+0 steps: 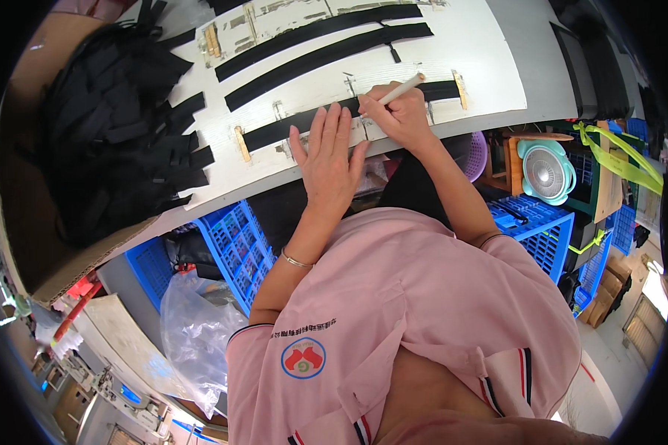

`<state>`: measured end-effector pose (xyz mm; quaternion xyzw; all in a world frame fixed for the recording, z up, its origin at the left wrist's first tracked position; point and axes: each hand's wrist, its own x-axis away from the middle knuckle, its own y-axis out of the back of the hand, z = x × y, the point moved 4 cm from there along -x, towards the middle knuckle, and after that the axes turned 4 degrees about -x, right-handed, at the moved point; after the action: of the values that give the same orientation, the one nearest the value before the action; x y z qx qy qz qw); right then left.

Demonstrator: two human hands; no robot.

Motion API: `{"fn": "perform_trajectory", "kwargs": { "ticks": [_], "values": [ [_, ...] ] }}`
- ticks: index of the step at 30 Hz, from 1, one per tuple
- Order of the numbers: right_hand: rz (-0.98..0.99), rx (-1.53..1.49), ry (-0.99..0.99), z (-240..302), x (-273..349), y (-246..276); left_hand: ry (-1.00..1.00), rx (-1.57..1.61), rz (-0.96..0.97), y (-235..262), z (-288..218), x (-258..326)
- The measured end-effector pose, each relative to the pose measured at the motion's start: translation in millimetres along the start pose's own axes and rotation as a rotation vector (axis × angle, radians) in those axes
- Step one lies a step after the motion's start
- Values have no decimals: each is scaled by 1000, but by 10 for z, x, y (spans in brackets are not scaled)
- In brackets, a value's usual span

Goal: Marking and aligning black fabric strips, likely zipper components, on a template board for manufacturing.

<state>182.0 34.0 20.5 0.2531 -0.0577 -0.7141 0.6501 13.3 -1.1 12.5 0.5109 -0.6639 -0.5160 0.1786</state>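
Note:
A black fabric strip (273, 134) lies along the near side of a white board (490, 55), between two small wooden stops. My left hand (329, 156) rests flat on this strip with its fingers stretched out. Just to the right, my right hand (402, 119) grips a slim white pen (406, 87), its tip low over the strip near the middle; my fingers partly hide the tip. Farther back, two more black strips (326, 63) lie side by side on the board, with a small black piece (394, 52) across them.
At the left stands a cardboard box (33, 278) heaped with black strips (111, 126), some spilling onto the board. Below the table edge are blue plastic crates (237, 245), a clear plastic bag (200, 326) and a small turquoise fan (546, 172). A dark flat panel stands at the far right.

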Motion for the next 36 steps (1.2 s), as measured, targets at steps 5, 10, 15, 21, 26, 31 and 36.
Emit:
{"fn": "perform_trajectory", "kwargs": {
  "ticks": [5, 10, 15, 21, 26, 31, 36],
  "values": [
    [-65, -216, -82, -61, 110, 288, -20, -1, -5, 6, -5, -13],
    [-397, -162, -215, -320, 130, 915, -5, 14, 17, 24, -10, -15],
    [-322, -181, -245, -492, 145, 928, 29, 60, -14, 35, -141, -83],
    [-301, -196, -267, -509, 142, 892, -55, 286, -125, -222, -552, -528],
    [-285, -176, -240, -496, 121, 881, -86, 318, -152, -432, -650, -809],
    [-320, -107, -184, -455, 142, 879, -82, 298, -161, -466, -638, -800],
    [-286, -177, -215, -479, 188, 934, -74, 288, -171, -456, -647, -798]
  ]
}}
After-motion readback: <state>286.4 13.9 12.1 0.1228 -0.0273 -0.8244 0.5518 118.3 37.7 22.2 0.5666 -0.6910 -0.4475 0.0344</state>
